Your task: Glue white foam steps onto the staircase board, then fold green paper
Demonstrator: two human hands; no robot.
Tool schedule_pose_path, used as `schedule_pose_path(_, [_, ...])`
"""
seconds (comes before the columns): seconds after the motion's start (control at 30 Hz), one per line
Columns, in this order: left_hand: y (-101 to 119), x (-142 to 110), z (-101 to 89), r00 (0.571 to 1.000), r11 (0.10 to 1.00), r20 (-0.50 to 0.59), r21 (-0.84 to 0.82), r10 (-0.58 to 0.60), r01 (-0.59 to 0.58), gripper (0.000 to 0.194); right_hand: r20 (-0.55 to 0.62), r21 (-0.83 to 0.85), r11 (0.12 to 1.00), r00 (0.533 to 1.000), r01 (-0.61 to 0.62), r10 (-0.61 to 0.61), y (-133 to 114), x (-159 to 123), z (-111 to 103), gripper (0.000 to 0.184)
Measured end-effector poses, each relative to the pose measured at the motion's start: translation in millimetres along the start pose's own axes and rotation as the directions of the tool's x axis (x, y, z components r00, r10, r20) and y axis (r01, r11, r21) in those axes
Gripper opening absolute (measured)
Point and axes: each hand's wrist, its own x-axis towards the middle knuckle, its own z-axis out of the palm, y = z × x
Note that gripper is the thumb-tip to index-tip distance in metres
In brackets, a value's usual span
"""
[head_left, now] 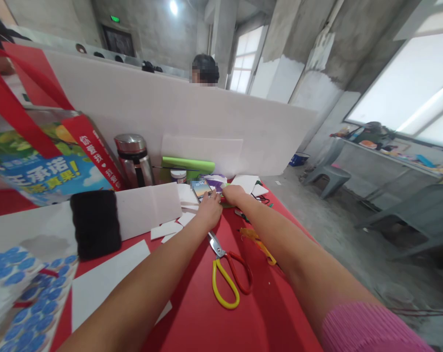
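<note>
My left hand [210, 210] reaches to the far part of the red table, beside the lower right edge of a phone [202, 189] with a lit screen. Its fingers are bent together toward my right hand; what they pinch is too small to make out. Close by, my right hand [234, 194] is closed, its fingers mostly hidden, next to something green and red. Behind both hands lies a purple and white crumpled packet [217, 181]. Scissors [221, 261] with one yellow and one red handle lie nearer to me, untouched, blade tips toward my left hand.
White paper pieces [166, 230] and a black fuzzy item [96, 224] lie left. A steel flask [135, 159], a small jar [178, 176] and a green roll [188, 164] stand before a white partition [192, 107]. An orange piece [258, 242] lies right, near the table edge.
</note>
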Motion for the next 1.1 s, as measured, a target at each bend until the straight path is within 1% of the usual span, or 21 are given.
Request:
schedule_pose_path(0.13, [0, 2, -0.2, 1.0, 1.0, 0.0, 0.011, -0.007, 0.007, 0.037, -0.016, -0.01, 1.0, 1.0, 0.001, -0.001, -3, -5, -5, 0.04])
schedule_pose_path(0.23, [0, 4, -0.2, 1.0, 1.0, -0.006, 0.002, -0.003, 0.003, 0.034, -0.019, -0.033, 0.999, 1.0, 0.002, -0.003, 2, -8, -15, 0.04])
schedule_pose_path(0.37, [4, 10, 0.0, 0.999, 1.0, -0.038, -0.026, 0.01, -0.011, 0.033, 0.019, -0.086, 0.996, 1.0, -0.02, 0.022, 28, -18, -38, 0.04])
schedule_pose_path(0.47, [9, 17, 0.7, 0.996, 0.997, -0.058, -0.05, 0.061, -0.064, 0.028, 0.102, -0.122, 0.991, 0.993, -0.048, 0.06, 53, -34, -58, 0.038])
schedule_pose_path(0.53, [13, 22, 1.9, 0.994, 0.994, -0.059, -0.054, 0.093, -0.097, 0.022, 0.162, -0.137, 0.99, 0.984, -0.046, 0.068, 67, -48, -69, 0.03])
schedule_pose_path(0.57, [15, 25, 2.8, 0.993, 0.993, -0.057, -0.052, 0.101, -0.104, 0.024, 0.191, -0.139, 0.99, 0.98, -0.036, 0.062, 72, -55, -73, 0.024])
schedule_pose_path(0.63, [19, 32, 4.7, 0.994, 0.994, -0.052, -0.043, 0.099, -0.101, 0.035, 0.243, -0.131, 0.991, 0.969, -0.004, 0.036, 79, -69, -82, 0.016])
schedule_pose_path(0.67, [20, 35, 5.7, 0.994, 0.995, -0.05, -0.038, 0.093, -0.095, 0.04, 0.259, -0.123, 0.992, 0.966, 0.011, 0.021, 81, -75, -87, 0.014])
schedule_pose_path(0.73, [22, 43, 7.5, 0.996, 0.997, -0.046, -0.029, 0.075, -0.077, 0.041, 0.257, -0.109, 0.993, 0.966, 0.034, -0.005, 84, -85, -99, 0.016])
schedule_pose_path(0.8, [24, 50, 8.6, 0.998, 0.998, -0.037, -0.019, 0.058, -0.058, 0.041, 0.194, -0.115, 0.992, 0.981, 0.047, -0.024, 88, -96, -113, 0.019])
schedule_pose_path(0.87, [26, 57, 9.2, 0.999, 0.999, -0.021, -0.011, 0.045, -0.045, 0.041, 0.048, -0.132, 0.988, 0.996, 0.083, -0.078, 94, -107, -125, 0.021])
schedule_pose_path(0.93, [26, 61, 9.6, 0.999, 0.999, 0.002, -0.005, 0.039, -0.039, 0.041, -0.088, -0.086, 0.983, 0.982, 0.162, -0.169, 105, -117, -129, 0.024])
schedule_pose_path(0.97, [27, 63, 9.8, 0.999, 0.999, 0.014, -0.004, 0.038, -0.038, 0.041, -0.13, -0.041, 0.979, 0.97, 0.201, -0.204, 113, -119, -125, 0.026])
schedule_pose_path(1.03, [27, 65, 10.3, 0.999, 0.999, 0.04, -0.008, 0.033, -0.033, 0.041, -0.181, 0.037, 0.972, 0.958, 0.231, -0.221, 128, -119, -108, 0.03])
schedule_pose_path(1.07, [28, 65, 10.5, 0.998, 1.0, 0.053, -0.012, 0.028, -0.028, 0.041, -0.224, 0.025, 0.975, 0.952, 0.219, -0.209, 136, -115, -94, 0.031])
schedule_pose_path(1.1, [28, 66, 10.7, 0.998, 1.0, 0.066, -0.018, 0.022, -0.021, 0.042, -0.297, -0.023, 0.982, 0.937, 0.188, -0.186, 141, -109, -77, 0.035])
